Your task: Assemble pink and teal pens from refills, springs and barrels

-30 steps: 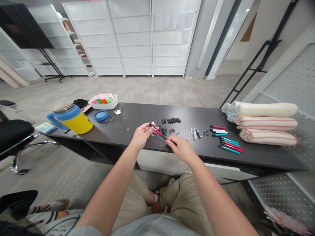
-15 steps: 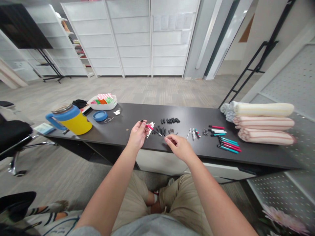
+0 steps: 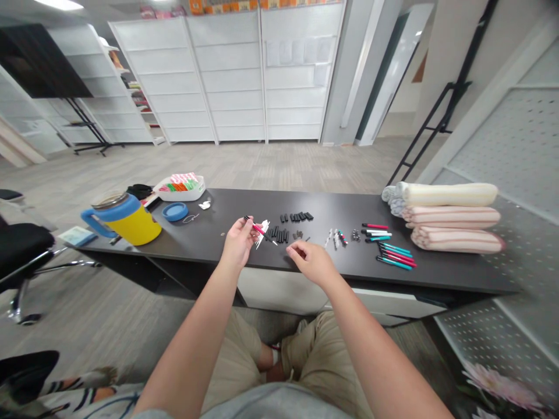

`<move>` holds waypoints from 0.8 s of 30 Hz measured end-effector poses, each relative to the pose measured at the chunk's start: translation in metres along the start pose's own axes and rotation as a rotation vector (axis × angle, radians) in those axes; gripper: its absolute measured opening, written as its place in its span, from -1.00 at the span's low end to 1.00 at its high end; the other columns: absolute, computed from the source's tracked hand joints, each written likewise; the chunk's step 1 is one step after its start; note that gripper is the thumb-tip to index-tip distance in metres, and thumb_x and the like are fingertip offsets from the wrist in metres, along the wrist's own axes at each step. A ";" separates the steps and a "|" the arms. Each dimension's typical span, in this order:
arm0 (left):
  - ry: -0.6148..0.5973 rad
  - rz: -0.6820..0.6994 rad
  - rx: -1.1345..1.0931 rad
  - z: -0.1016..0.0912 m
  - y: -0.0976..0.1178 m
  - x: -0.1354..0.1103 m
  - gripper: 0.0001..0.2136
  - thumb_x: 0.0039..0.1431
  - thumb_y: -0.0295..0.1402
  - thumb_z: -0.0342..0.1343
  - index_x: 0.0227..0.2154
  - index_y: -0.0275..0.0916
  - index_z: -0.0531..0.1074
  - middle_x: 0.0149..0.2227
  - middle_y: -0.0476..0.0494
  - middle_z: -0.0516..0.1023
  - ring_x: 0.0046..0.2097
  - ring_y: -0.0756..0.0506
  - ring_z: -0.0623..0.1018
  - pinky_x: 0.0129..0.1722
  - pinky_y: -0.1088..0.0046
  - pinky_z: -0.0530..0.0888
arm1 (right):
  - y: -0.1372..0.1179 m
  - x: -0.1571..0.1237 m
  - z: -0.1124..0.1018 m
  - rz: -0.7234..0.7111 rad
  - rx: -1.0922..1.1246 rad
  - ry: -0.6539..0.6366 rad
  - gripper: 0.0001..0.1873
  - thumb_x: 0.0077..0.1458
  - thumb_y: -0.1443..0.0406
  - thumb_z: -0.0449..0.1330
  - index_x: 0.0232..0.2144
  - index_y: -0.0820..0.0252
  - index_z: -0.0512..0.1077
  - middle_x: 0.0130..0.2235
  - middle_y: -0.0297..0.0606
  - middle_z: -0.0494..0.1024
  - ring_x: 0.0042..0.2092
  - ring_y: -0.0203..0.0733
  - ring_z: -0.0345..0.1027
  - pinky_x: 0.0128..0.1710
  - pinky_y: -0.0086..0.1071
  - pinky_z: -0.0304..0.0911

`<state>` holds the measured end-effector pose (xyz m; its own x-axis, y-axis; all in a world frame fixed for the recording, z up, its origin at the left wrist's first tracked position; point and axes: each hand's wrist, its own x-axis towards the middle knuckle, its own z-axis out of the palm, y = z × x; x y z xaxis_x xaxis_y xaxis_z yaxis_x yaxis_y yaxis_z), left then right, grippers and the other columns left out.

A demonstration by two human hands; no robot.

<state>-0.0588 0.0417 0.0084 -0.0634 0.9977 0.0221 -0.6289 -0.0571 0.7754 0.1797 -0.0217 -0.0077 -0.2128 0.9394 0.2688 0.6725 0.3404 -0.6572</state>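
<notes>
My left hand (image 3: 238, 243) grips a pen (image 3: 259, 230) with a red barrel and a black end. Its thin tip points right and down, over the table. Close by on the right, my right hand (image 3: 313, 262) has thumb and forefinger pinched together; any small thing between them is too tiny to make out. Behind the pen lie thin white sticks (image 3: 264, 233). Beside those are a row of short black tubes (image 3: 279, 235), a second black row (image 3: 299, 217) further back, and small dark pieces (image 3: 299, 235).
Small white and coloured parts (image 3: 338, 238) and tiny grey pieces (image 3: 356, 235) lie right of my hands. Several pens (image 3: 396, 255) and rolled towels (image 3: 454, 215) are further right. At left stand a yellow and blue mug (image 3: 131, 224), a blue lid (image 3: 174, 211) and a white basket (image 3: 192, 193).
The view has tilted up and shifted slightly. My left hand still holds the pen, and my right hand remains pinched near its tip.
</notes>
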 end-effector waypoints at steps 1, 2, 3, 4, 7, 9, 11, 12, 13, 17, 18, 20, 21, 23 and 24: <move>-0.006 0.032 0.021 0.001 0.002 0.000 -0.70 0.15 -0.31 0.41 -0.12 -0.26 0.48 -0.29 -0.17 0.65 -0.43 0.04 0.54 -0.45 0.58 0.46 | 0.000 0.000 0.000 -0.001 -0.003 0.002 -0.69 0.38 0.06 0.10 -0.25 0.03 0.56 -0.36 -0.35 0.63 -0.35 -0.21 0.41 -0.37 -0.37 0.10; 0.007 0.070 0.017 0.002 0.004 0.001 -0.67 0.14 -0.28 0.42 -0.11 -0.25 0.47 -0.28 -0.17 0.65 -0.42 0.04 0.54 -0.44 0.57 0.46 | 0.000 0.000 -0.001 -0.001 -0.004 0.003 -0.69 0.38 0.06 0.09 -0.25 0.03 0.56 -0.36 -0.35 0.63 -0.35 -0.21 0.41 -0.37 -0.37 0.10; 0.026 0.107 0.008 0.001 0.008 0.003 -0.66 0.13 -0.26 0.42 -0.10 -0.23 0.47 -0.28 -0.16 0.65 -0.42 0.04 0.54 -0.42 0.57 0.47 | 0.000 0.000 -0.001 0.000 -0.005 0.005 -0.68 0.39 0.06 0.09 -0.25 0.03 0.56 -0.35 -0.35 0.63 -0.35 -0.21 0.41 -0.37 -0.37 0.10; 0.039 0.134 0.011 0.001 0.011 0.005 -0.65 0.13 -0.25 0.42 -0.10 -0.22 0.47 -0.27 -0.16 0.65 -0.42 0.05 0.54 -0.41 0.57 0.47 | 0.000 0.000 -0.001 0.002 -0.004 0.005 -0.68 0.39 0.06 0.09 -0.25 0.03 0.57 -0.34 -0.35 0.64 -0.35 -0.20 0.41 -0.37 -0.37 0.10; 0.031 0.179 0.114 0.000 0.017 0.006 -0.64 0.15 -0.21 0.40 -0.09 -0.23 0.46 -0.28 -0.17 0.66 -0.43 0.04 0.54 -0.43 0.57 0.45 | 0.000 0.000 -0.001 0.007 -0.002 0.002 -0.69 0.38 0.06 0.09 -0.25 0.03 0.57 -0.34 -0.35 0.64 -0.36 -0.20 0.42 -0.37 -0.37 0.10; 0.016 0.224 0.240 0.003 0.019 0.000 -0.66 0.16 -0.22 0.39 -0.08 -0.24 0.48 -0.28 -0.18 0.67 -0.44 0.03 0.54 -0.44 0.57 0.43 | 0.000 0.000 -0.001 0.005 -0.011 0.002 -0.69 0.38 0.07 0.09 -0.25 0.03 0.56 -0.35 -0.35 0.63 -0.36 -0.20 0.41 -0.37 -0.36 0.09; -0.006 0.272 0.379 0.007 0.021 -0.011 -0.70 0.15 -0.31 0.40 -0.09 -0.24 0.53 -0.27 -0.19 0.68 -0.40 0.02 0.56 -0.40 0.57 0.44 | 0.000 0.000 -0.001 -0.002 -0.020 0.004 -0.69 0.38 0.07 0.09 -0.26 0.02 0.56 -0.36 -0.36 0.63 -0.37 -0.19 0.41 -0.37 -0.36 0.10; -0.025 0.292 0.438 0.010 0.023 -0.017 -0.73 0.13 -0.36 0.41 -0.12 -0.25 0.57 -0.25 -0.19 0.68 -0.35 0.00 0.59 -0.35 0.57 0.46 | 0.000 0.000 -0.001 -0.006 -0.024 0.005 -0.69 0.38 0.07 0.09 -0.27 0.02 0.56 -0.36 -0.36 0.63 -0.36 -0.19 0.41 -0.37 -0.36 0.10; -0.052 0.313 0.492 0.014 0.025 -0.023 -0.76 0.11 -0.41 0.42 -0.15 -0.24 0.60 -0.22 -0.20 0.68 -0.27 -0.03 0.61 -0.28 0.57 0.48 | 0.000 0.000 -0.001 -0.010 -0.027 0.005 -0.70 0.38 0.08 0.10 -0.27 0.02 0.55 -0.36 -0.35 0.63 -0.36 -0.18 0.41 -0.37 -0.36 0.10; -0.153 0.303 0.527 0.027 0.029 -0.041 -0.81 0.07 -0.47 0.43 -0.23 -0.21 0.64 -0.12 -0.23 0.68 -0.07 -0.11 0.62 -0.08 0.52 0.51 | 0.001 0.000 -0.001 -0.016 -0.028 0.003 -0.70 0.38 0.08 0.10 -0.27 0.03 0.56 -0.36 -0.34 0.63 -0.35 -0.17 0.42 -0.37 -0.35 0.12; -0.146 0.283 0.468 0.030 0.027 -0.043 -0.81 0.10 -0.44 0.42 -0.20 -0.22 0.62 -0.13 -0.23 0.68 -0.08 -0.11 0.63 -0.08 0.49 0.53 | 0.001 0.000 -0.001 -0.015 -0.027 0.001 -0.70 0.38 0.08 0.10 -0.27 0.03 0.56 -0.36 -0.34 0.63 -0.35 -0.17 0.42 -0.37 -0.35 0.12; -0.086 0.219 0.260 0.035 0.023 -0.044 -0.80 0.21 -0.37 0.36 -0.12 -0.20 0.57 -0.13 -0.20 0.68 -0.18 -0.07 0.64 -0.15 0.47 0.56 | 0.001 0.000 -0.001 -0.014 -0.026 0.002 -0.70 0.38 0.09 0.10 -0.26 0.03 0.56 -0.36 -0.34 0.63 -0.34 -0.17 0.43 -0.36 -0.36 0.12; -0.036 0.172 0.122 0.036 0.020 -0.044 -0.83 0.26 -0.35 0.32 -0.11 -0.20 0.54 -0.12 -0.18 0.68 -0.22 -0.03 0.64 -0.17 0.48 0.57 | 0.000 0.000 0.000 -0.016 -0.026 0.004 -0.71 0.38 0.09 0.10 -0.26 0.03 0.56 -0.35 -0.34 0.63 -0.33 -0.17 0.44 -0.35 -0.36 0.12; 0.068 0.064 -0.133 0.035 0.016 -0.043 -0.93 0.35 -0.37 0.23 -0.15 -0.21 0.52 -0.13 -0.13 0.67 -0.23 0.03 0.63 -0.17 0.53 0.59 | 0.000 0.000 0.000 -0.021 -0.029 0.009 -0.70 0.38 0.09 0.10 -0.26 0.03 0.56 -0.34 -0.34 0.64 -0.32 -0.17 0.44 -0.35 -0.36 0.12; 0.109 0.020 -0.225 0.034 0.014 -0.043 -0.97 0.38 -0.40 0.19 -0.18 -0.22 0.51 -0.15 -0.11 0.67 -0.22 0.06 0.63 -0.14 0.56 0.60 | 0.000 0.000 0.000 -0.023 -0.032 0.011 -0.70 0.38 0.09 0.09 -0.27 0.04 0.56 -0.34 -0.33 0.64 -0.32 -0.17 0.44 -0.35 -0.35 0.12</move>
<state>-0.0386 -0.0007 0.0393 -0.1533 0.9873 -0.0419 -0.7828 -0.0954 0.6149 0.1797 -0.0219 -0.0077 -0.2210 0.9309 0.2910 0.6897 0.3601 -0.6282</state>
